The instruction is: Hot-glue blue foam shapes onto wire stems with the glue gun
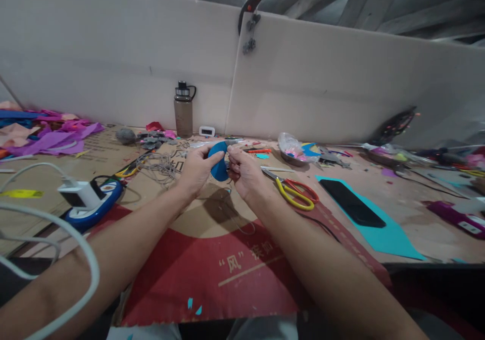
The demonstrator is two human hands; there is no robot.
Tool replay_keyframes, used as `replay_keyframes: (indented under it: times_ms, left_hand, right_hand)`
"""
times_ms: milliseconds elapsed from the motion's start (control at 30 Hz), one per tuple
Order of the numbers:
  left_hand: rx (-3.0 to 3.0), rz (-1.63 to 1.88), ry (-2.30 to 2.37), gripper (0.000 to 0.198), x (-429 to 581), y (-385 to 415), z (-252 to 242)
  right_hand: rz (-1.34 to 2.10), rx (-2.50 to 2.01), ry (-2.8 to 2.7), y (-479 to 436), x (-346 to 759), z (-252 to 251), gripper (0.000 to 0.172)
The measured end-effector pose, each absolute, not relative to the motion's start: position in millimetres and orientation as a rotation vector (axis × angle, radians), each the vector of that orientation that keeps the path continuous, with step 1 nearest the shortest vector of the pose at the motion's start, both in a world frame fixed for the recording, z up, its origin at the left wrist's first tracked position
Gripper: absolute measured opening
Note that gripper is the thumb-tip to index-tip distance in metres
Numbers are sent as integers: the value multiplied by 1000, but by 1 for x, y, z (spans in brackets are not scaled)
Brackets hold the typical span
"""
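Observation:
My left hand (199, 165) grips a flat, rounded blue piece (219, 164) between thumb and fingers, above the cardboard. It looks like felt or foam sheet; which one I cannot tell. At the piece's right edge, my right hand (244, 168) is closed in a pinch with its fingers curled; whatever is between the fingertips is too small to make out. A thin pale cord (242, 225) loops on the cardboard sheet (227, 279) below. Scissors with yellow and red handles (295, 193) lie to the right of my right hand.
A tangle of cord (161, 167) lies left of my hands. Farther left are a blue power strip (94, 211) and purple scraps (56, 140). Behind stands a water bottle (183, 112). On the right, a phone (352, 202) rests on a turquoise sheet (394, 239), near a bowl (293, 158).

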State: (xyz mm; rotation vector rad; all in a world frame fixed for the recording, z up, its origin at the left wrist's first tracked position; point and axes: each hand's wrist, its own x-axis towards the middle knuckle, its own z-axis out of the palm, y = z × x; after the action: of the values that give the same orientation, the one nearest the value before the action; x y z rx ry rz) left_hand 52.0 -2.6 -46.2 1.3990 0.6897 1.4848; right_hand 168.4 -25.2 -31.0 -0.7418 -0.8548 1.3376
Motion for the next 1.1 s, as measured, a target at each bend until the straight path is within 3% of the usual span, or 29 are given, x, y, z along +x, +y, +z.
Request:
replay_keyframes:
  times_ms: [467, 1100]
  left_hand:
    - [1329, 1629, 853, 26, 52, -4, -44]
    - [1122, 1439, 662, 29, 54, -9, -36]
  right_hand:
    - [1266, -759, -896, -28, 162, -32, 24]
    - [1157, -753, -995, -29, 163, -33, 24]
